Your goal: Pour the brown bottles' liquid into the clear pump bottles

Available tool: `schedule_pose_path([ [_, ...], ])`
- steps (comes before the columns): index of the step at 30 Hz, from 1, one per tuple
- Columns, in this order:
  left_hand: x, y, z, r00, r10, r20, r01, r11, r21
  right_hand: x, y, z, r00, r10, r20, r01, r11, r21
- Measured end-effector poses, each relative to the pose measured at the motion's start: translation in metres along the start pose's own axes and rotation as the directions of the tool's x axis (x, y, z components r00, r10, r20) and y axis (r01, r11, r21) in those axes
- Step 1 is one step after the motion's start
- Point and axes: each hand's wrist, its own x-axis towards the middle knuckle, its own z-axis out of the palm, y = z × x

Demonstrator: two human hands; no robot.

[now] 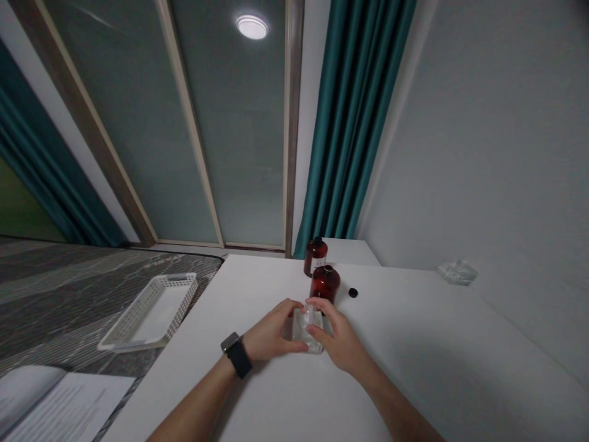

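Note:
A small square bottle of clear glass [304,333] stands on the white table [285,399]. My left hand [271,333] is curled round its left side, thumb low near the base. With thumb and fingers, my right hand [341,344] grips the clear top of the same bottle; the exact shape of that top is hard to make out. Just behind my hands is a brown bottle [324,282] with an uncovered neck, its lower part hidden by my right fingers. A black cap [353,293] lies to its right.
Farther back stands a second brown bottle [315,255] with a black cap and a white label. Crumpled clear plastic [457,272] lies against the wall at right. On the left, a white perforated basket [181,310] and an open book [73,405] rest on a dark striped surface.

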Motion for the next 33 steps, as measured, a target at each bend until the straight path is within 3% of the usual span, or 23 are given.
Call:
schedule_pose_path([
  [5, -0.001, -0.003, 0.000, 1.000, 0.010, 0.025, -0.009, 0.999, -0.036, 0.001, 0.000, -0.015, 0.997, -0.036, 0.071, 0.034, 0.999, 0.040],
  [12, -0.005, -0.012, -0.007, 0.997, 0.028, 0.071, -0.025, 0.999, -0.039, -0.002, -0.002, -0.047, 0.978, 0.016, 0.207, 0.003, 0.996, -0.090],
  [23, -0.004, -0.007, -0.010, 0.999, 0.015, 0.042, -0.017, 0.999, 0.040, -0.003, 0.010, -0.031, 0.973, -0.002, 0.231, 0.044, 0.984, -0.175],
  [29, -0.004, -0.008, -0.010, 0.999, 0.009, 0.040, -0.010, 1.000, 0.023, -0.006, 0.003, -0.063, 0.945, 0.066, 0.321, -0.046, 0.997, -0.070],
  [31, -0.004, -0.007, -0.010, 0.999, -0.005, 0.042, 0.004, 1.000, 0.023, -0.003, 0.010, -0.078, 0.946, 0.105, 0.307, -0.090, 0.994, -0.063],
  [33, -0.004, -0.007, -0.011, 0.999, -0.016, 0.042, 0.015, 0.999, 0.031, 0.003, 0.024, -0.088, 0.981, 0.106, 0.165, -0.081, 0.985, -0.150],
])
